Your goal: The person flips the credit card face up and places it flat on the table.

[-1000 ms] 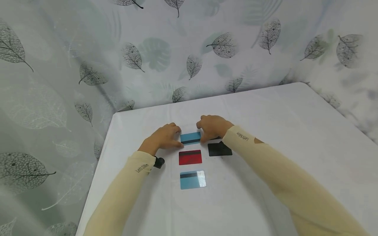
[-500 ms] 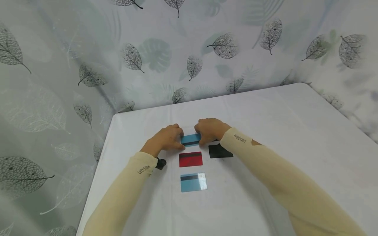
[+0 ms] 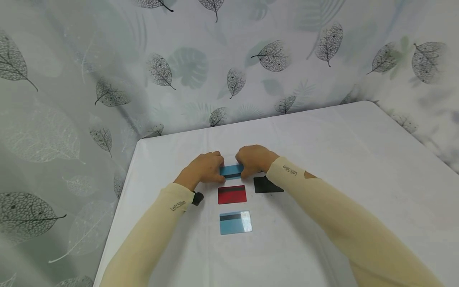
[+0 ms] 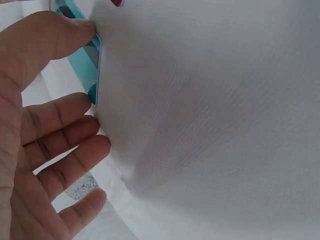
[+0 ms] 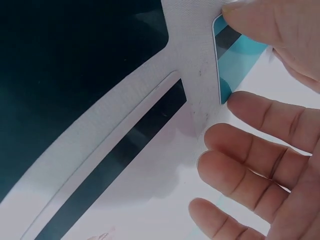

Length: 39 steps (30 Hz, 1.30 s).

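Note:
A blue card with a dark stripe lies between my two hands, at the top of a group of cards. At its left edge, my left hand grips it with thumb and index finger at the corners; the other fingers are spread beyond. My right hand holds the right edge likewise, its index fingertip at a corner. Whether the card is off the table cannot be seen. Below it lie a red card and another blue card, both striped.
A black card lies below my right wrist. Beside it, a pale card with a black stripe is mostly hidden in the head view by the right hand. A white cloth covers the table; leaf-print curtains hang behind and at the sides.
Both hands have closed in on the upper blue card, the left moving slightly right and the right slightly left. The other cards keep their arrangement; the head view has shifted slightly.

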{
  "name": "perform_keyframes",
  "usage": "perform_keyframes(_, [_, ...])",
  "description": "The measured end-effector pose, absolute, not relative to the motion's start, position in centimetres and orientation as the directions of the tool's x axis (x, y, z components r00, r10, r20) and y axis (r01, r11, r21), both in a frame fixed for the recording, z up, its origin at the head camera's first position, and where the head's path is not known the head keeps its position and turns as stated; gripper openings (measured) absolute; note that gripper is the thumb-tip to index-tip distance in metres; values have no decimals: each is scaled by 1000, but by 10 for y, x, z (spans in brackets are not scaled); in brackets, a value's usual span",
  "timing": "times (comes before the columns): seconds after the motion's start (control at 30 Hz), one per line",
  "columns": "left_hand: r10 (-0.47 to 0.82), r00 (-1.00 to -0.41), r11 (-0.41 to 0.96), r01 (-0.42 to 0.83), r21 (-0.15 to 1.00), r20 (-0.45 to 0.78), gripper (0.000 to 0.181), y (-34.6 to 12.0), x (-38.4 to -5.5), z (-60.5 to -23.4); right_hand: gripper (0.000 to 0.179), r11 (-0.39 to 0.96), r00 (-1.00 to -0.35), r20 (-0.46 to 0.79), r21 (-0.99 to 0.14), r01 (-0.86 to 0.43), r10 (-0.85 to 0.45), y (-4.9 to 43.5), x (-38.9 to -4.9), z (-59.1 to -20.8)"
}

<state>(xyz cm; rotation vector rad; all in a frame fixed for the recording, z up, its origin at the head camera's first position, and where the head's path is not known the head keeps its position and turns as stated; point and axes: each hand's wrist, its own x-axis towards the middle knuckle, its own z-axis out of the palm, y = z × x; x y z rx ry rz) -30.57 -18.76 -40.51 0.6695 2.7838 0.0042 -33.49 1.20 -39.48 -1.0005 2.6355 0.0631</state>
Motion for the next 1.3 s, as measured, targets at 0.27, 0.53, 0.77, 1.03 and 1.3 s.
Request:
perform_keyframes(0.27, [446,-852,892,447,62,-272,45,-185,-306,-406,35,741,-696,-306,-46,-670,-649,11,-337,-399])
perform_keyframes(0.53, [489,-834,871,485,83,-256,45,-187,-309,-408,38,687,-661,-264,-13,-726,-703,7,-335,-400])
perform_keyframes(0.77, [498,-825,864,499,70,-268,46,-186,-309,-407,35,675,-658,-261,31,-737,-707,2,-331,-396])
perform_keyframes(1.03, [511,-812,853,520,48,-284,47,-186,-308,-405,29,608,-600,-270,62,-792,-753,-5,-326,-390])
perform_keyframes(1.3, [538,-802,842,527,116,-259,52,-185,-307,-405,41,624,-608,-256,25,-781,-751,0,-326,-394])
